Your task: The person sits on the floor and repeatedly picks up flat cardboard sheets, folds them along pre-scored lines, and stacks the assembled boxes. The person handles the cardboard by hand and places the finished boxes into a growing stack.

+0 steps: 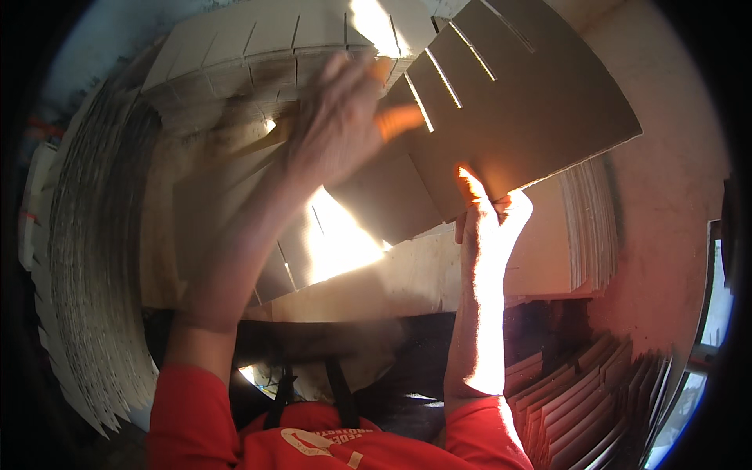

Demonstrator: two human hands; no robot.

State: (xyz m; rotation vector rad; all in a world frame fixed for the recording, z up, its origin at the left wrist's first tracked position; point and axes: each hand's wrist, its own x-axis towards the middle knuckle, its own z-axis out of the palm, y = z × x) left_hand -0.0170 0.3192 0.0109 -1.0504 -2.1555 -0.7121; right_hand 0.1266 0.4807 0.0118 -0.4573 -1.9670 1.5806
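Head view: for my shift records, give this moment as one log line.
Right hand: grips slotted cardboard sheet; left hand: blurred, contact unclear; left side: stacked cardboard

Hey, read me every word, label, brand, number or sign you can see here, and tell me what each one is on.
Red shirt: white lettering beside a white rounded emblem; only partly legible, and I won't copy its words.
Slotted cardboard sheet in the right hand: no printing visible.
Cardboard stack on the left: no printing I can make out.
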